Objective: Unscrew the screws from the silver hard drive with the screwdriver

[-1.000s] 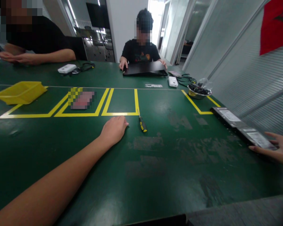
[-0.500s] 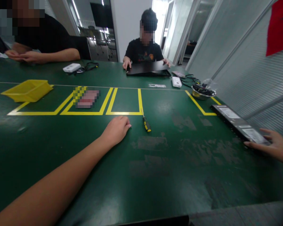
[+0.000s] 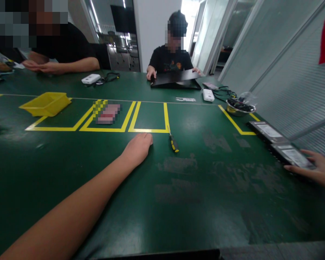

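My left hand (image 3: 139, 147) rests on the green table (image 3: 119, 202) with its fingers curled in, and I see nothing in it. A screwdriver (image 3: 174, 143) with a black and yellow handle lies just right of it, its tip on the yellow tape. Far to the right, my right hand (image 3: 318, 168) grips the near end of a hard drive (image 3: 292, 156), thumb on one side and fingers on the other. A second hard drive (image 3: 268, 130) lies end to end with it, farther off. Part of my right hand is cut off by the frame.
Yellow tape marks several bays, with a yellow bin (image 3: 46, 104) and a blurred pinkish item (image 3: 108, 114) at left. A metal bowl (image 3: 241, 108) of black parts stands at right. Opposite, a person (image 3: 174, 59) holds a black panel (image 3: 176, 77); another person's hands (image 3: 44, 67) rest at left.
The view has swung slightly left, so things appear shifted right. The gripped hard drive now looks a little offset from the other one. My left hand has turned slightly, hiding its thumb.
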`<state>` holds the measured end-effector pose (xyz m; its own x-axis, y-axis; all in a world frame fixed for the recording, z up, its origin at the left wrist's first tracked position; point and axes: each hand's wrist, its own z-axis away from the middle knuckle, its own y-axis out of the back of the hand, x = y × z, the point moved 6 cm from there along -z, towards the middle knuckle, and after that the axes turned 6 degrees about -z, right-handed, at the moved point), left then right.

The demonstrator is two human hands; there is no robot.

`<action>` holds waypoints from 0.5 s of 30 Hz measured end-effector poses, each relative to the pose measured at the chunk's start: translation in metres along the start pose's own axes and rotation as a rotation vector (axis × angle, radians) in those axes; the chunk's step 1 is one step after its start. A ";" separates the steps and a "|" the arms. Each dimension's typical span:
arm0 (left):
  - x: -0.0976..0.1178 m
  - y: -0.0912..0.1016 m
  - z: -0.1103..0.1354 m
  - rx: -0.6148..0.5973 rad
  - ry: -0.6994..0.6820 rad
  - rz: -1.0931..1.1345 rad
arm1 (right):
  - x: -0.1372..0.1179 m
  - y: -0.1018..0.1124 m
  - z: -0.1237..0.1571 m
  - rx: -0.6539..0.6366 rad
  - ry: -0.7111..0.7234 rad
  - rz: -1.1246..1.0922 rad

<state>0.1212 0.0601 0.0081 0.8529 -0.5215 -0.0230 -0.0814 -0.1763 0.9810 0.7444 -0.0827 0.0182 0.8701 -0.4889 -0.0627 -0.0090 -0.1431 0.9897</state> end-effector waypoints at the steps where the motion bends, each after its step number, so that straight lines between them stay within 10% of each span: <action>1: -0.001 0.000 0.000 -0.004 0.004 -0.010 | -0.002 -0.002 0.000 -0.051 -0.018 -0.029; 15: 0.012 0.009 0.002 -0.012 0.040 -0.054 | 0.010 -0.018 -0.017 -0.040 0.009 0.036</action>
<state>0.1292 0.0506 0.0164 0.8758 -0.4778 -0.0682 -0.0291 -0.1932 0.9807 0.7621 -0.0701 0.0019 0.8738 -0.4855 -0.0265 -0.0204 -0.0911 0.9956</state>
